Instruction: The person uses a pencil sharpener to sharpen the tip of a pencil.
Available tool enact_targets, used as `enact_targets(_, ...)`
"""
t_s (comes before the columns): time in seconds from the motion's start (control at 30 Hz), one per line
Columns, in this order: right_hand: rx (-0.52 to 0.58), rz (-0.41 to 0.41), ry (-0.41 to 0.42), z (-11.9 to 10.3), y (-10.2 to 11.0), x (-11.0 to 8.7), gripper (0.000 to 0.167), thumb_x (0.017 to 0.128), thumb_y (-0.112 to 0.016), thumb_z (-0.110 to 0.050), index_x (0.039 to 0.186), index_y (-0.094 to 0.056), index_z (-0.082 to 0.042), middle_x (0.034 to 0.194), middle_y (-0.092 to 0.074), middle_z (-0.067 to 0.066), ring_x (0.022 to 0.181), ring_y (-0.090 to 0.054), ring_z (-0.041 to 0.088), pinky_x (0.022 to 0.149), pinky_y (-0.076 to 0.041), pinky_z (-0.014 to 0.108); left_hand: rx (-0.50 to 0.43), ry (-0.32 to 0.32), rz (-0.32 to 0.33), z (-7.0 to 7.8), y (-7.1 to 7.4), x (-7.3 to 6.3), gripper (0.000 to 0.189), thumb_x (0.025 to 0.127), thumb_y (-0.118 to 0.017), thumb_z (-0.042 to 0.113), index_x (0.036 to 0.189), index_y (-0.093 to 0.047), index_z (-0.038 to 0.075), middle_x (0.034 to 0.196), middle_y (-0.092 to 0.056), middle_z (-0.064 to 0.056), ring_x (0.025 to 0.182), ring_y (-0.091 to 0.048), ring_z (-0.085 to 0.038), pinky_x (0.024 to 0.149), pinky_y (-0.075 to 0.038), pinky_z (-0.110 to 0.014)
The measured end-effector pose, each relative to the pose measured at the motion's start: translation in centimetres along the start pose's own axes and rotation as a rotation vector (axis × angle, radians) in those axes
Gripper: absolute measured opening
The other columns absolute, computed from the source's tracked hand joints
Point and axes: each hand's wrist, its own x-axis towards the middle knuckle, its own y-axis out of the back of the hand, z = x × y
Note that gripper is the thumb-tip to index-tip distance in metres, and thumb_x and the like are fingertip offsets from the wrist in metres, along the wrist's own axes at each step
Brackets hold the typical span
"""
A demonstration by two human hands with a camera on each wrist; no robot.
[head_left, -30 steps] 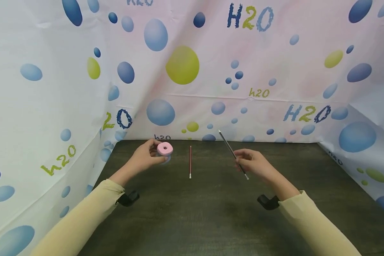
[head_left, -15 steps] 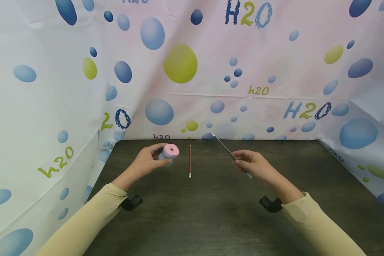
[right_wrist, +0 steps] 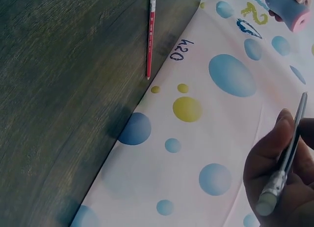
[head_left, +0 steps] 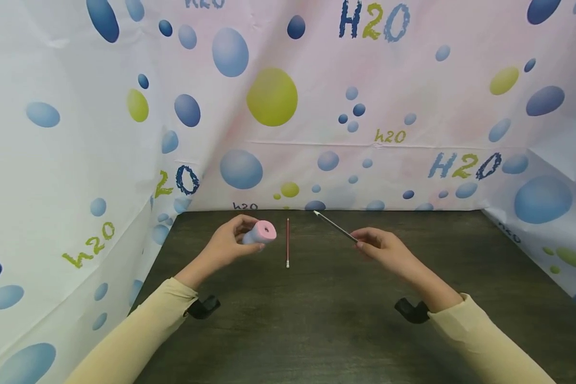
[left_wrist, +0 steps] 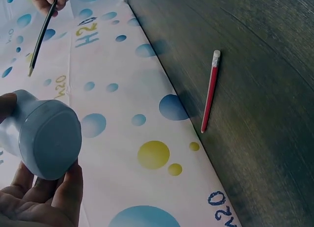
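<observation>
My left hand [head_left: 224, 244] grips a pencil sharpener [head_left: 258, 233] with a pale blue body and a pink top. The round hole in that top faces right, towards my other hand. Its smooth blue base [left_wrist: 55, 138] shows in the left wrist view. Between thumb and fingers, my right hand [head_left: 385, 249] pinches a dark pencil [head_left: 335, 226] near its eraser end, which shows in the right wrist view. The pencil's sharpened tip points left and up, apart from the sharpener. Between the hands, a red pencil [head_left: 288, 243] lies on the table, white eraser end nearest me.
The dark wooden table [head_left: 307, 330] spreads under both hands. A white sheet [head_left: 317, 80] printed with blue and green dots rises behind it and along both sides. Black wrist mounts [head_left: 204, 308] sit at the sleeve cuffs.
The sharpener has moved right and tipped, turning its pink top from upwards to rightwards. The dark pencil has swung lower and flatter, its tip now nearer the sharpener. The red pencil stays put.
</observation>
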Motion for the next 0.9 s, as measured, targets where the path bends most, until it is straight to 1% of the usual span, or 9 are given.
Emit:
enact_targets(0.1,-0.043,0.012,0.030,0.0,-0.3,0.0,0.032,0.106,-0.054,-0.010,0.132,-0.059,0.008,0.119,-0.068,0.025,0.105,-0.069,0.029,0.084,-0.061,0.036,0.016,0.000,-0.008,0.1,-0.3,0.0,0.053,0.089,-0.078,0.015,0.134,-0.057,-0.001,0.138,-0.060,-0.026,0.128,-0.061,-0.044,0.107,-0.051,-0.056)
enact_targets(0.27,-0.090,0.014,0.071,-0.2,-0.8,0.2,0.030,0.104,-0.057,-0.011,0.129,-0.064,0.004,0.118,-0.071,0.022,0.099,-0.069,0.022,0.078,-0.057,0.026,0.030,0.003,-0.030,0.2,-0.8,0.2,0.053,0.089,-0.078,0.018,0.135,-0.059,0.001,0.137,-0.061,-0.025,0.126,-0.062,-0.043,0.107,-0.051,-0.056)
enact_targets(0.37,-0.104,0.005,0.097,-0.4,-0.9,0.2,0.030,0.104,-0.058,-0.011,0.129,-0.066,0.003,0.122,-0.071,0.022,0.099,-0.069,0.022,0.078,-0.056,0.024,0.031,0.004,-0.037,0.3,-1.0,0.3,0.053,0.089,-0.078,0.018,0.135,-0.059,0.001,0.137,-0.062,-0.025,0.126,-0.062,-0.042,0.107,-0.051,-0.056)
enact_targets(0.47,-0.119,-0.003,0.119,-0.6,-1.1,0.3,0.030,0.103,-0.059,-0.011,0.129,-0.067,0.001,0.126,-0.070,0.022,0.099,-0.070,0.022,0.078,-0.056,0.024,0.035,-0.002,-0.037,0.4,-1.1,0.4,0.053,0.089,-0.077,0.018,0.136,-0.060,0.002,0.137,-0.062,-0.024,0.124,-0.063,-0.042,0.105,-0.052,-0.056)
enact_targets(0.6,-0.157,-0.003,0.146,-0.9,-1.3,0.4,0.029,0.102,-0.060,-0.010,0.128,-0.069,-0.001,0.125,-0.071,0.020,0.097,-0.070,0.021,0.077,-0.057,0.025,0.041,-0.011,-0.052,0.4,-1.2,0.4,0.053,0.089,-0.077,0.019,0.136,-0.060,0.002,0.135,-0.063,-0.024,0.121,-0.064,-0.041,0.100,-0.055,-0.054)
enact_targets(0.73,-0.202,-0.006,0.188,-1.2,-1.6,0.5,0.028,0.102,-0.061,-0.009,0.128,-0.070,-0.003,0.123,-0.073,0.018,0.096,-0.071,0.023,0.075,-0.056,0.026,0.043,-0.013,-0.071,0.4,-1.5,0.4,0.053,0.088,-0.078,0.019,0.135,-0.061,0.002,0.132,-0.064,-0.024,0.114,-0.066,-0.037,0.093,-0.058,-0.049)
enact_targets(0.9,-0.234,-0.009,0.218,-1.5,-1.8,0.5,0.027,0.101,-0.062,-0.008,0.126,-0.071,-0.003,0.121,-0.074,0.017,0.093,-0.070,0.022,0.071,-0.054,0.025,0.042,-0.038,-0.087,0.4,-1.9,0.2,0.051,0.087,-0.078,0.019,0.133,-0.063,0.004,0.128,-0.066,-0.023,0.108,-0.067,-0.033,0.087,-0.058,-0.042)
